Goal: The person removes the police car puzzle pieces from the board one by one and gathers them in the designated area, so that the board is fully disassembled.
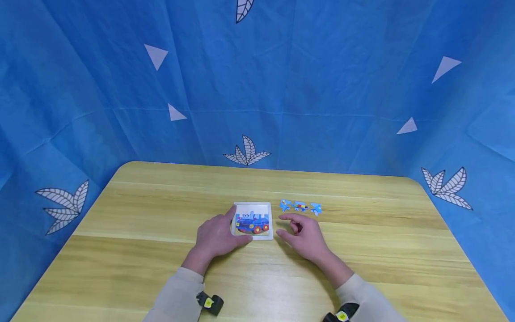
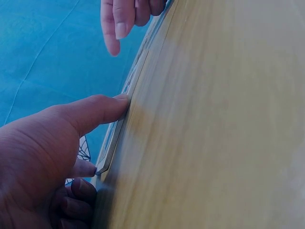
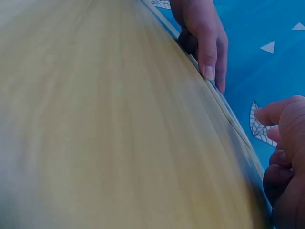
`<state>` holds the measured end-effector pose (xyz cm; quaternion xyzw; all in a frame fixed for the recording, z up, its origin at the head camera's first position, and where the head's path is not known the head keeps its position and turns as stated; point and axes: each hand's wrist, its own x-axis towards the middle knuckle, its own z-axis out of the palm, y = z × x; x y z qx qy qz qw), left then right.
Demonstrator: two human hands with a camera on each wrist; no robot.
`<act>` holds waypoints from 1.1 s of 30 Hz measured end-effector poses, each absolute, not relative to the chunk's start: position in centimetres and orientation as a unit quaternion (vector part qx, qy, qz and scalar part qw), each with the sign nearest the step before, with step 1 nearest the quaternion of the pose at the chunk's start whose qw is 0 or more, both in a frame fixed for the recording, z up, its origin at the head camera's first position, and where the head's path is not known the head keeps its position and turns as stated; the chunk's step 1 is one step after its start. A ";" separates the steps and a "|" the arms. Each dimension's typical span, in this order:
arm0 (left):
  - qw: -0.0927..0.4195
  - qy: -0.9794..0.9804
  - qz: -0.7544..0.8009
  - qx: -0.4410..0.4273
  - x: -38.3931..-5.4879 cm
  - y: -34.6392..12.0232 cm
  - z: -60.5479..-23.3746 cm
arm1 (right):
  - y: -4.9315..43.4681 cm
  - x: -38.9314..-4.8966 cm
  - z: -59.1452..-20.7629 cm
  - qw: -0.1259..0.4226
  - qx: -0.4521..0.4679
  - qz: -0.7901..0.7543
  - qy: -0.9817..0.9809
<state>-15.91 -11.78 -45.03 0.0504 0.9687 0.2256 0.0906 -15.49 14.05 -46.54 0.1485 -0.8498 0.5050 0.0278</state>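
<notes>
A small jigsaw puzzle board [image 1: 263, 237] with a pale rim lies flat on the table. Its lower part shows a blue truck picture [image 1: 252, 222] with red wheels, while a white strip runs across the top. My left hand [image 1: 215, 235] grips the board from the left, thumb on the near edge and index finger along the left side. In the left wrist view, the thumb presses the rim [image 2: 108, 155]. Right of the board hovers my right hand [image 1: 303, 237], thumb and index finger apart with nothing between them. Three blue jigsaw pieces [image 1: 300, 206] lie just beyond its fingertips.
The light wooden table [image 1: 141, 214] has rounded far corners. Behind and beside it hangs a blue cloth [image 1: 322, 80] with white leaf and triangle prints. Black bands [image 1: 211, 304] circle both sleeves near the wrists.
</notes>
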 end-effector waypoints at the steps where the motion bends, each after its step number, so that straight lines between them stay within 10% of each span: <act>1: 0.091 0.968 0.227 0.051 -15.9 -11.8 -45.0 | 13.8 -15.5 -46.5 0.026 0.149 0.507 -0.849; 33: 0.090 0.970 0.212 0.070 -16.1 -12.1 -44.9 | 7.0 -19.3 -46.1 -0.011 0.187 0.514 -0.837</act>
